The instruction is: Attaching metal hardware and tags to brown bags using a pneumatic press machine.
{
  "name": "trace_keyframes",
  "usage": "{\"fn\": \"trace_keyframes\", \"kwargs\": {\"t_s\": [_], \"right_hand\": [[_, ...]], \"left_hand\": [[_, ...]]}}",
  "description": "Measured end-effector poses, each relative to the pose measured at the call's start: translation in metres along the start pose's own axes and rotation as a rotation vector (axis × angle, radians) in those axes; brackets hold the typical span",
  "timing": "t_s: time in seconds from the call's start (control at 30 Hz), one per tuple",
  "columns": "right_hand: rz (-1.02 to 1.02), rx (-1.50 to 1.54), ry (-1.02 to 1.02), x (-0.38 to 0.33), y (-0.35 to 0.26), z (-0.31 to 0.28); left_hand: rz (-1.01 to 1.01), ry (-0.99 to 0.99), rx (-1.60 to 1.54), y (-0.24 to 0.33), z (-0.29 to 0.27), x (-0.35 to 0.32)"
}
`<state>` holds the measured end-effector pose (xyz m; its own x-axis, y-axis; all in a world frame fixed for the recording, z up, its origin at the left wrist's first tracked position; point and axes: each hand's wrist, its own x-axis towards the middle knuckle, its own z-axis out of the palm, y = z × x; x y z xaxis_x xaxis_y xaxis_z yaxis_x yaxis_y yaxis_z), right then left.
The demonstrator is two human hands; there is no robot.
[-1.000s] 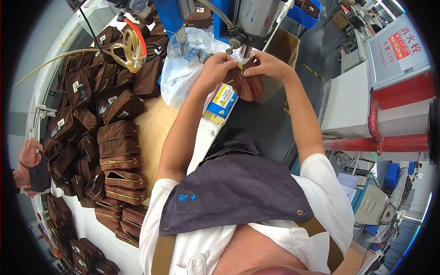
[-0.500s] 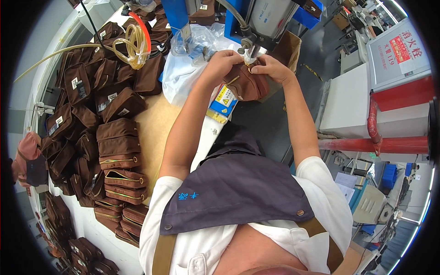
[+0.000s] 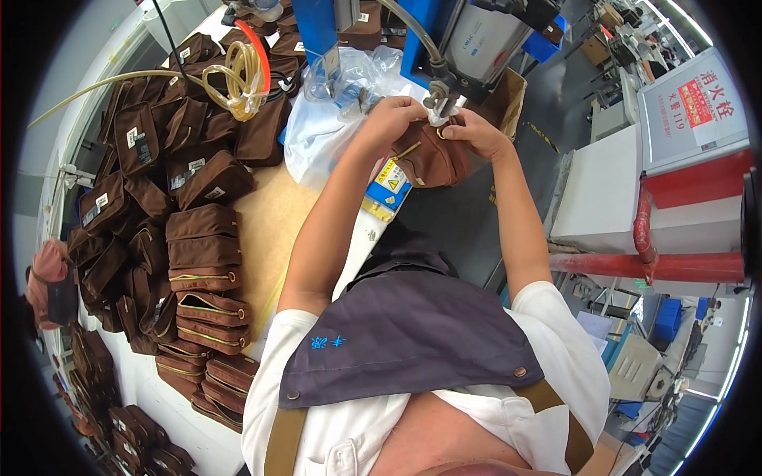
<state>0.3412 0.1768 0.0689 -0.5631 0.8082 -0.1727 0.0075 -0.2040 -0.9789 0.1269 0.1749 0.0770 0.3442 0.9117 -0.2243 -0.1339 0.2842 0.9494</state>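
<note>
A: Item: brown pouch (image 3: 432, 159), pinched closed between left hand (image 3: 390, 119) and right hand (image 3: 476, 135), at the workbench's (image 3: 262, 230) far edge. Change?

B: Since a second ago, lifted closer under the press head (image 3: 441, 101); its hardware now meets the tip, seemingly seated for pressing. Long axis crosswise, zip edge facing up-left

Brown pouch (image 3: 429, 159), blue press frame (image 3: 317, 28)
</note>
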Motion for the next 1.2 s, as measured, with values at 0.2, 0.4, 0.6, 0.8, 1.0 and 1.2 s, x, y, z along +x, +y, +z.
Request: {"fn": "trace_keyframes", "kwargs": {"t_s": [0.2,0.4,0.6,0.8,1.0,1.2], "right_hand": [[0.037,0.044,0.050,-0.005,0.000,0.004],[0.001,0.083,0.182,-0.015,-0.007,0.020],[-0.166,-0.347,0.199,-0.071,-0.036,0.053],[-0.157,-0.497,-0.091,-0.104,-0.059,0.078],[-0.322,-0.599,-0.021,-0.072,-0.058,0.102],[-0.449,-0.558,0.153,-0.042,-0.051,0.146]], "left_hand": [[0.020,0.005,-0.008,-0.004,0.001,0.001],[0.156,-0.071,0.118,-0.005,-0.004,-0.011],[0.205,-0.262,0.317,0.017,-0.002,-0.053],[0.399,-0.740,0.509,0.026,-0.001,-0.107],[0.257,-0.315,0.489,0.014,-0.006,-0.143],[0.462,0.246,0.604,0.012,-0.008,-0.161]]}}
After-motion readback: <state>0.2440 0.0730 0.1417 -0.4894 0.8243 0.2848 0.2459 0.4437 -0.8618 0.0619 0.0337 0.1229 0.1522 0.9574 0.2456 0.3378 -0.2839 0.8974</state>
